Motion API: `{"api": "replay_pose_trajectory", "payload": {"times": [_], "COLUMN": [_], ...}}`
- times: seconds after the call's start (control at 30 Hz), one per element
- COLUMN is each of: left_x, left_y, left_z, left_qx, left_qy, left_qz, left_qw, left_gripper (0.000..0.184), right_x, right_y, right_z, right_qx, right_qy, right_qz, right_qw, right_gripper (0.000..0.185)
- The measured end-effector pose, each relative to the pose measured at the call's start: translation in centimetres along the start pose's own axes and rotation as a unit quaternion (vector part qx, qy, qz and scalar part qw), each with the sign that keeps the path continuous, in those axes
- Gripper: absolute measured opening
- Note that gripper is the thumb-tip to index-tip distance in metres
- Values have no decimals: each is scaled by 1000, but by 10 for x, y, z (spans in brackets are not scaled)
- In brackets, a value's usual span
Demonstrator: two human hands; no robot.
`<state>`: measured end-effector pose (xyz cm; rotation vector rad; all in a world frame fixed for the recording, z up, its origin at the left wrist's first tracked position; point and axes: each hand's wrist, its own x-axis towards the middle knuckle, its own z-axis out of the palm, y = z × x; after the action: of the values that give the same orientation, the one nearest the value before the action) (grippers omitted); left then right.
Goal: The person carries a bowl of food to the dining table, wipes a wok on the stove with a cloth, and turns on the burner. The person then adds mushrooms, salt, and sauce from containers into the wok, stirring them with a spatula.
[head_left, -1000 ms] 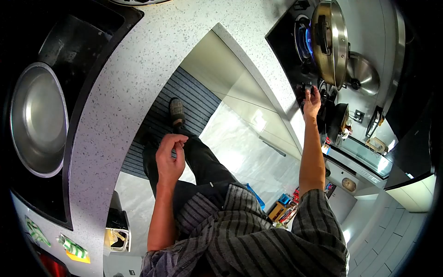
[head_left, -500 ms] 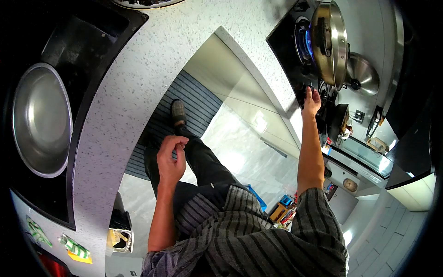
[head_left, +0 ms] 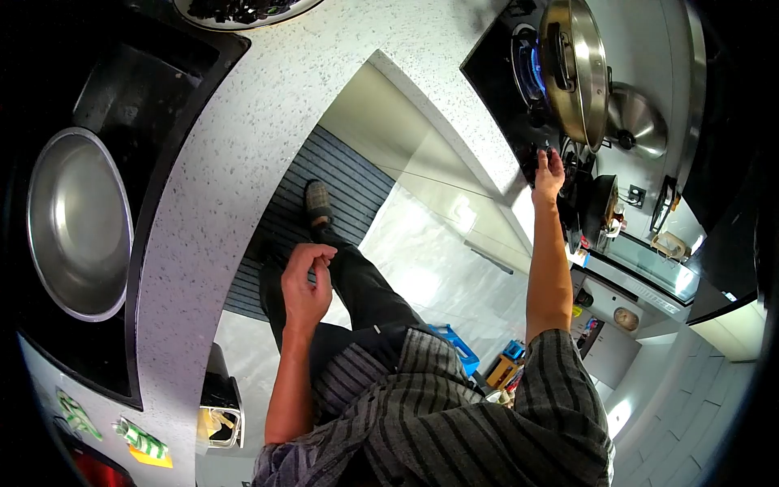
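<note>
My right hand [head_left: 549, 180] reaches out to the front edge of the black gas stove [head_left: 497, 69]. Its thumb and fingers are closed around a dark stove knob [head_left: 542, 154], mostly hidden by the fingertips. Blue flame [head_left: 534, 69] burns at the burner beside it, under a wide steel pan [head_left: 584, 73] with side handles. My left hand [head_left: 307, 286] hangs in the air in front of my body, above the floor mat. Its fingers are curled in together near the thumb, with nothing seen in them.
A metal bowl [head_left: 81, 227] sits in the black sink [head_left: 134, 357] on the left. A plate of dark food [head_left: 239, 10] stands on the speckled counter [head_left: 324, 40]. Behind the pan is a steel lid [head_left: 637, 122]; a dark frying pan [head_left: 600, 211] lies further along the stove.
The view has shifted slightly, bringing more of the plate of dark food into sight. My right hand stays at the stove knob, and my left hand keeps its curled pose. The flame still burns.
</note>
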<state>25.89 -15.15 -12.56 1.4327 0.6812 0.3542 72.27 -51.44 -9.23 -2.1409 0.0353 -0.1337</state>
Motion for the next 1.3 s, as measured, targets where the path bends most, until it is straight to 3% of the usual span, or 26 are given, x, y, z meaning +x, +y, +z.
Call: {"api": "replay_pose_trajectory", "payload": {"times": [0.13, 0.27, 0.43, 0.57, 0.67, 0.9, 1.3], "left_x": [2, 11, 35, 45, 57, 55, 51], "left_y": [9, 48, 86, 79, 99, 102, 88], "left_z": [9, 31, 64, 91, 97, 94, 85], "left_qx": [-22, -41, -67, -67, 17, -81, -65], "left_qy": [5, -48, -25, -47, -27, -36, -35], "left_qz": [-1, 16, 48, 103, 198, 132, 148], "left_qw": [1000, 998, 996, 991, 980, 987, 986], "left_gripper": [19, 16, 16, 21, 23, 23, 21], "right_x": [-2, -11, -8, 0, -2, -2, -2], "right_y": [-3, -6, 2, 15, 14, 14, 11], "right_z": [2, 12, 16, 9, 10, 10, 14], "right_qx": [14, 28, -5, 13, 14, 36, 51], "right_qy": [-18, 21, 103, 95, 107, 78, 106], "right_qz": [-12, -55, -54, -36, -41, -51, -26], "right_qw": [1000, 998, 993, 995, 993, 995, 993], "right_gripper": [51, 54, 53, 45, 38, 36, 20]}}
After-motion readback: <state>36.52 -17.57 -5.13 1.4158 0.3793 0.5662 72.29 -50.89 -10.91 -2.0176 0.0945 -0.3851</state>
